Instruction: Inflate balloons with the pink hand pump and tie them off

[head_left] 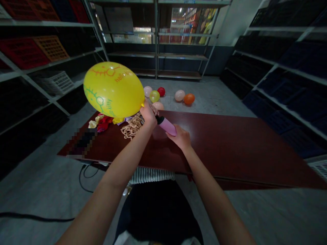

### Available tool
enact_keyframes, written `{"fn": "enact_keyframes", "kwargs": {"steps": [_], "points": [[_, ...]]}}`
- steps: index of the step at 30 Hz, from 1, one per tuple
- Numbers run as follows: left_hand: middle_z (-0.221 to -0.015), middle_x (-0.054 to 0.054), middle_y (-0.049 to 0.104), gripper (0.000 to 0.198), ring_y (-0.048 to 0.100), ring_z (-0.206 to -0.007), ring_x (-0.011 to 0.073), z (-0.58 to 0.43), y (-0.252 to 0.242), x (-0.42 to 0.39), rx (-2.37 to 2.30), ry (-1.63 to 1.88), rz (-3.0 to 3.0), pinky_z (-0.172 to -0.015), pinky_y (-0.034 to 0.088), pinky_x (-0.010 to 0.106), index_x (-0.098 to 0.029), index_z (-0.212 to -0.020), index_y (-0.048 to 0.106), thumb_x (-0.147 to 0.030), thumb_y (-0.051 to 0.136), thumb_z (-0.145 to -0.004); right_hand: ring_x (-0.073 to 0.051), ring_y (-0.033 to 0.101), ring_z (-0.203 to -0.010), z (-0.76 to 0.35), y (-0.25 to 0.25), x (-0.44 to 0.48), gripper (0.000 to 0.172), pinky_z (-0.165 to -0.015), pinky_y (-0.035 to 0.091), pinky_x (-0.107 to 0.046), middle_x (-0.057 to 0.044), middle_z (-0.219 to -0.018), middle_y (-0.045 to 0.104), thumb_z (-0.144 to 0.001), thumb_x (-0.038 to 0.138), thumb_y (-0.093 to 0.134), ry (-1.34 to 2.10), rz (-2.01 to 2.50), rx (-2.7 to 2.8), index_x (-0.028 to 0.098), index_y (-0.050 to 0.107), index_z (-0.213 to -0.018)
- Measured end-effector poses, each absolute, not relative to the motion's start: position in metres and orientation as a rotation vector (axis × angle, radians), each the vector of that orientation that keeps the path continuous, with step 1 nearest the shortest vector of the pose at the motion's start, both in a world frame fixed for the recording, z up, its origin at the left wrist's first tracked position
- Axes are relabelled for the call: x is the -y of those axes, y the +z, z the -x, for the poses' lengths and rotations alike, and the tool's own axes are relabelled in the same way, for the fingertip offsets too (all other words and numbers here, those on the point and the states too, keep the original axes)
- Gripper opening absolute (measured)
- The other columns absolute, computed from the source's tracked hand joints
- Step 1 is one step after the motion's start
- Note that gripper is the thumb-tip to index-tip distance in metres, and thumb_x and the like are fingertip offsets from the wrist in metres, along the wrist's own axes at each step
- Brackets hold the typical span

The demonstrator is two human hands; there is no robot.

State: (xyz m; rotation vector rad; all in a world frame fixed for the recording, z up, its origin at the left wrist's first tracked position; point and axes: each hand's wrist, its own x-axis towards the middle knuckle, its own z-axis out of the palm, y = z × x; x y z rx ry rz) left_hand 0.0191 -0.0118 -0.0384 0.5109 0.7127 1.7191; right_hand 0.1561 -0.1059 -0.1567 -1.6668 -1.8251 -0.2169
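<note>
A large inflated yellow balloon [114,90] with red and green "hello kitty" print fills the upper left. My left hand [148,114] is closed around its neck at the right end. My right hand [181,136] grips the lower end of a pink hand pump [167,126], which slants up toward my left hand. The pump's black collar meets the left hand; its nozzle is hidden behind the fingers. Below and left of my left hand, a heap of beige twisted balloons or cord [131,127] lies on the table, beside uninflated red balloons [104,124] and pale yellow ones.
The dark red table [230,139] spans the front. A blurred-out dark item [83,143] lies at its left end. Beyond it, a red balloon [161,91], an orange balloon [189,99] and several others rest on the floor. Metal shelves [178,57] stand behind and on both sides.
</note>
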Motion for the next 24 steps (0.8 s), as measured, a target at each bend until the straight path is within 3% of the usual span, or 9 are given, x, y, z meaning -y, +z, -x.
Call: {"fn": "enact_keyframes", "kwargs": {"steps": [6,14,19,24], "points": [[-0.04,-0.008,0.025,0.054,0.025,-0.03,0.0063,0.026,-0.05,0.02,-0.666,1.749,-0.407,-0.033,0.022,0.022,-0.022,-0.058,0.027,-0.039,0.056,-0.1,-0.025,0.073,-0.092,-0.153,-0.158,0.109,0.047,-0.074,0.05,-0.03,-0.009,-0.104,0.077,-0.087,0.051,0.07,-0.232,1.564,1.985,0.018,0.065,-0.12],[-0.041,-0.008,0.025,0.048,0.026,-0.031,0.0075,0.081,-0.025,0.029,-0.692,1.812,-0.371,-0.037,0.023,0.024,-0.021,-0.059,0.025,-0.028,0.048,-0.101,-0.025,0.073,-0.095,-0.152,-0.159,0.111,0.048,-0.079,0.052,-0.031,-0.01,-0.11,0.076,-0.088,0.052,0.069,-0.252,1.523,2.073,0.018,0.064,-0.122],[-0.041,-0.007,0.022,0.053,0.021,-0.031,0.0071,0.113,0.008,0.03,-0.689,1.849,-0.371,-0.037,0.022,0.024,-0.02,-0.059,0.022,-0.036,0.04,-0.107,-0.025,0.073,-0.096,-0.15,-0.156,0.113,0.048,-0.081,0.053,-0.031,-0.009,-0.11,0.076,-0.087,0.049,0.071,-0.237,1.491,2.064,0.017,0.064,-0.122],[-0.044,-0.007,0.021,0.055,0.02,-0.033,0.0073,0.111,0.023,0.024,-0.677,1.959,-0.414,-0.038,0.021,0.024,-0.021,-0.061,0.023,-0.042,0.046,-0.106,-0.026,0.073,-0.092,-0.15,-0.155,0.113,0.047,-0.078,0.053,-0.032,-0.009,-0.107,0.077,-0.087,0.05,0.07,-0.218,1.503,2.017,0.018,0.064,-0.121]]}}
